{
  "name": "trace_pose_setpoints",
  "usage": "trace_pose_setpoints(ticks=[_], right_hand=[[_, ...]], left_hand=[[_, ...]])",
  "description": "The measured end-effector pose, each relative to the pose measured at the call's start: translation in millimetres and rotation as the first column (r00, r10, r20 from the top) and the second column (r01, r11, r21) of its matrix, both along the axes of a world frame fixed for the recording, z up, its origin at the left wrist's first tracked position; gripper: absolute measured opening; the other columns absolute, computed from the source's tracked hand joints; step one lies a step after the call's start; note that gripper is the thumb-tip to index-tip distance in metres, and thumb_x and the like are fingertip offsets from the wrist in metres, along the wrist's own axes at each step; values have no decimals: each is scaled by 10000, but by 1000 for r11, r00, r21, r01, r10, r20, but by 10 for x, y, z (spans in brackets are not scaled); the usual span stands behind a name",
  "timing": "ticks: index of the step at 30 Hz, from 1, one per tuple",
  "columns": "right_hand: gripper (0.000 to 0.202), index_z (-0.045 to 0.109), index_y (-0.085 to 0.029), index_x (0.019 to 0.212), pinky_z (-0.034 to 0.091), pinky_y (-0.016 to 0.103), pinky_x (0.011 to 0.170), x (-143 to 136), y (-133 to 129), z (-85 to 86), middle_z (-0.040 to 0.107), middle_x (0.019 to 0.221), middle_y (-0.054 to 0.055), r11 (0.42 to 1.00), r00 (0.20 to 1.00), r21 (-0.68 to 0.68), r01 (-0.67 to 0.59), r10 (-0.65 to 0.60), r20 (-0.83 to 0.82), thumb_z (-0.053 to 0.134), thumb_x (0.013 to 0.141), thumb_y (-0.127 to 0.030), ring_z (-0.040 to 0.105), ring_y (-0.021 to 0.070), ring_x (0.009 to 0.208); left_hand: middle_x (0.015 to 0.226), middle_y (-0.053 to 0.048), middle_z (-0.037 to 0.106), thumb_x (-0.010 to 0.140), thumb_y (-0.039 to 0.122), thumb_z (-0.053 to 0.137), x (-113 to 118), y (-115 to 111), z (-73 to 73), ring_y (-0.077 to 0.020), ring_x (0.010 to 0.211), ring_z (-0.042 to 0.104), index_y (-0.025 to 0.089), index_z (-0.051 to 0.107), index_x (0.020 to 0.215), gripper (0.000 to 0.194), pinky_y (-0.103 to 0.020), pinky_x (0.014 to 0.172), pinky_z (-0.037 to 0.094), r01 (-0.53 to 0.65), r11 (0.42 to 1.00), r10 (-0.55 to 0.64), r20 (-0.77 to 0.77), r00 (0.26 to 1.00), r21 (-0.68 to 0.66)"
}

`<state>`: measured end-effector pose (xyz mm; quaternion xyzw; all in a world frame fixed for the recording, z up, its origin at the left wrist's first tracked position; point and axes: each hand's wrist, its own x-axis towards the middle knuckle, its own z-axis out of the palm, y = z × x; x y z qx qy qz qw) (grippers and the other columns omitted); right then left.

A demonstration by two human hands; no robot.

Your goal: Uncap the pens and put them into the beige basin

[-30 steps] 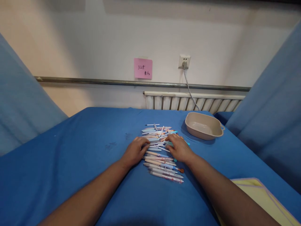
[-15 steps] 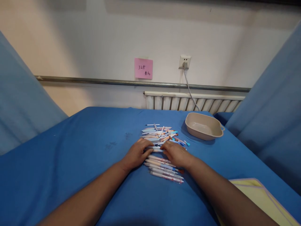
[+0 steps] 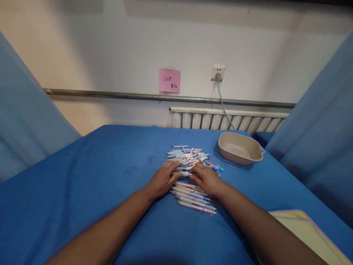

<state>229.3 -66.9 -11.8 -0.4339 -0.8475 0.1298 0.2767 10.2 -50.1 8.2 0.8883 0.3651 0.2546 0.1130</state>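
A heap of pens point(image 3: 183, 158) lies on the blue cloth, mixed with thin white refills and blue caps. Nearer to me, several pens point(image 3: 193, 198) are laid roughly side by side. Between these two groups, my left hand point(image 3: 165, 177) has its thumb and fingers closed at the left end of a light-coloured pen point(image 3: 185, 174). My right hand point(image 3: 207, 179) is closed with its fingertips at the right end of the same pen. Both palms face down, close to the cloth. My fingers partly hide the pen's ends and the heap's near edge.
A beige plastic basin point(image 3: 239, 149) stands behind the pens to the right. A folded yellow cloth point(image 3: 300, 232) lies at the right front of the blue-covered table point(image 3: 91, 173). Blue curtains point(image 3: 322, 140) hang on both sides, and a radiator point(image 3: 209, 119) runs along the wall.
Both hands stay nearly in place, with small shifts of the fingers around the pen. The whole view has moved very slightly. The two pen groups look the same.
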Motion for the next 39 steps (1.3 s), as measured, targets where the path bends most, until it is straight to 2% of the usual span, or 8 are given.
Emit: trace_pose_setpoints(ticks=[2,6,11,14,17,21,33,39], right_hand=[[77,591,-190,930,405,280,771,6,4,-7,617,924,42,1000,1000,10,10,-10,-10,560,861,-207,558,173,887],[75,586,-188,928,402,277,767,23,15,-21,618,917,42,1000,1000,4,2,-1,-23,568,856,-202,557,171,880],[90,589,-190,940,399,281,778,29,12,-36,617,932,46,1000,1000,12,0,0,10,575,852,-205,558,173,897],[93,588,-188,946,400,279,783,45,15,-20,618,930,46,1000,1000,12,-12,12,24,567,857,-208,558,171,900],[97,592,-186,951,401,282,784,90,34,6,622,948,55,1000,998,7,-5,4,59,556,863,-206,558,173,902],[110,603,-181,954,398,284,800,133,57,31,632,981,65,999,995,5,35,-35,96,546,874,-229,562,174,927],[192,624,-204,1012,392,276,794,142,45,89,670,1023,58,997,982,-5,74,-72,177,494,903,-295,588,180,954],[156,613,-199,988,403,289,758,210,63,59,659,1016,75,986,963,-49,158,-143,230,520,878,-258,593,203,925]], left_hand=[[1129,-85,601,881,325,528,-6,-5,1,-222,1037,529,190,500,1229,375,-357,910,421,6,1000,-6,30,1000,-5],[995,-67,649,937,285,406,-15,2,-13,-208,953,577,191,590,1089,257,-344,864,442,-37,998,37,3,999,-53],[1068,-69,633,864,300,539,-7,-9,-7,-210,986,573,197,474,1272,425,-339,880,449,-52,996,56,52,997,-66],[1026,-65,649,886,271,492,-14,-4,-3,-204,961,582,202,566,1158,290,-325,865,451,-29,999,29,12,999,-44],[962,-71,673,920,271,404,-48,47,-15,-208,898,607,194,626,1025,257,-322,811,467,-124,991,122,-32,992,-59],[969,-79,674,922,293,386,-82,108,-44,-222,887,618,188,621,1038,282,-337,795,477,-237,970,235,-44,971,-49],[1045,-57,643,850,303,586,-42,92,-65,-212,1012,541,202,626,1013,196,-366,927,416,16,1000,-15,-57,998,23],[1041,-62,633,892,279,518,-41,110,-68,-206,1003,537,194,639,942,156,-380,929,411,17,999,-13,-102,995,38]])
